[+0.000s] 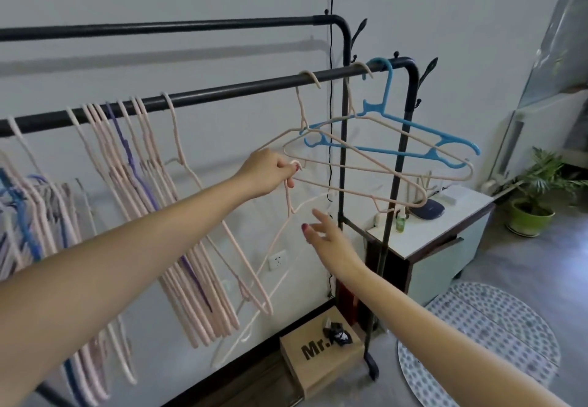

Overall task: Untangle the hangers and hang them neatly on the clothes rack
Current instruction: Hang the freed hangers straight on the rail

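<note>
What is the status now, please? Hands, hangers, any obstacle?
Left hand pinching hook of a loose pink hanger. Right hand open, reaching for it. Blue hanger and two pink ones overlap on lower rail.

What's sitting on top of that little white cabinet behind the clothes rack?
On the white cabinet I see a small green bottle, a dark blue rounded object and a white box. The rack's black posts and a pink hanger cover part of the top.

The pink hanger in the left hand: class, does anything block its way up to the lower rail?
Yes. The left hand holds the pink hanger by its hook just below two pale hangers and a blue hanger, which hang from the lower rail directly above.
</note>
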